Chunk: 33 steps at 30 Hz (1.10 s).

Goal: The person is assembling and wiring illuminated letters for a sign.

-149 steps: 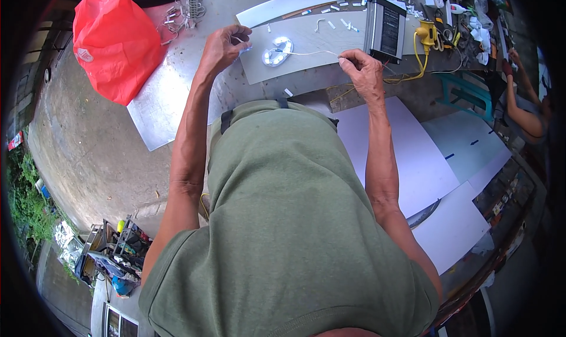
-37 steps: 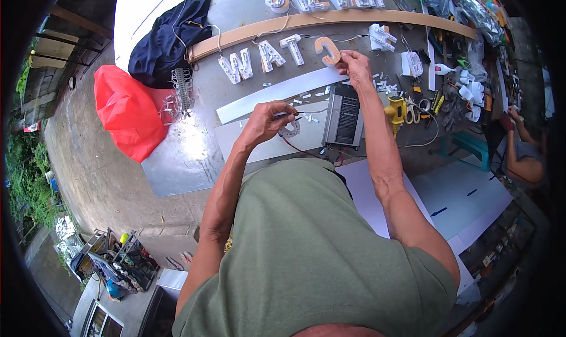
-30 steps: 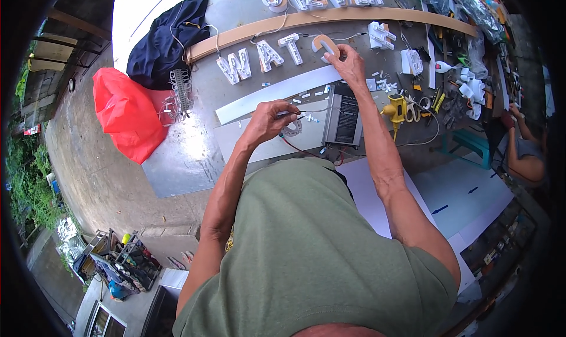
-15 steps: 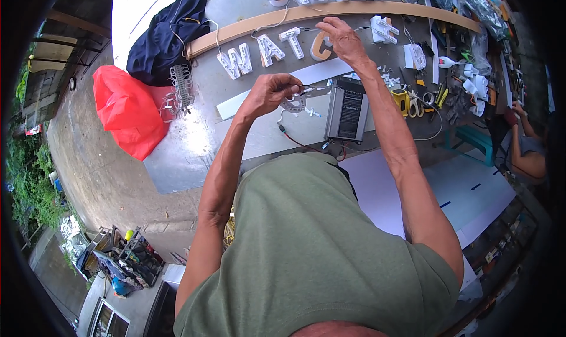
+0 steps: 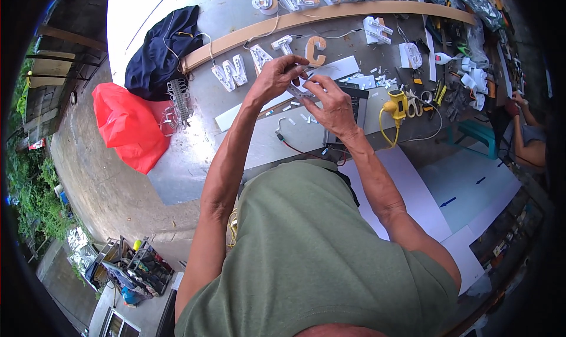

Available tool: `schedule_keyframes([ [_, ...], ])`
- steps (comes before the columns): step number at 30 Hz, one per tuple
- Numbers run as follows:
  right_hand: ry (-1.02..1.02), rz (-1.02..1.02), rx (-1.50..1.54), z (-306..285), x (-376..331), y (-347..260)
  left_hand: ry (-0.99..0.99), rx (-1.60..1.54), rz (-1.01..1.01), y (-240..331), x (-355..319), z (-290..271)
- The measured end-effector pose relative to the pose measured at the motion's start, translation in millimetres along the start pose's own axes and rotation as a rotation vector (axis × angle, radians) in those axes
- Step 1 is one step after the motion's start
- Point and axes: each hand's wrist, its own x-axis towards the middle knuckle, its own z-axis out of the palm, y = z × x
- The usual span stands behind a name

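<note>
Above the table's near edge, my left hand pinches a white curved piece with small light modules. Around the same piece's right side the fingers of my right hand are closed, partly covering it. Just beyond the hands stands a tan letter C shell. White letters with light modules, among them a W-shaped one and a T-shaped one, stand left of it. Beneath my right hand lies a dark power supply box, mostly hidden. Small white modules are scattered close by.
A long tan strip crosses the table, with more white letters behind it. Dark cloth and a red bag lie left. Rightward are a yellow corded tool, scissors and another person's arm.
My right hand has come down and left from beside the tan C shell to the white curved piece. The left hand has shifted slightly up, still holding that piece.
</note>
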Motion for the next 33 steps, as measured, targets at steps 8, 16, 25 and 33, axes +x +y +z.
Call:
schedule_keyframes([
  [8, -0.043, 0.058, 0.141, 4.4, -6.4, 5.8, 0.008, 0.036, 0.051, 2.8, -2.5, 5.7],
  [16, 0.184, 0.18, 0.034, 15.7, 5.7, 23.4, 0.512, 0.284, 0.218, -1.7, -17.1, 13.5],
  [25, 0.26, 0.389, -0.265, 66.6, 48.7, 60.5, 0.636, 0.225, 0.013, -44.0, -81.8, 10.6],
  [33, 0.247, 0.367, -0.195, 74.3, 44.1, 69.5, 0.666, 0.152, -0.098, -77.2, -128.2, 16.3],
])
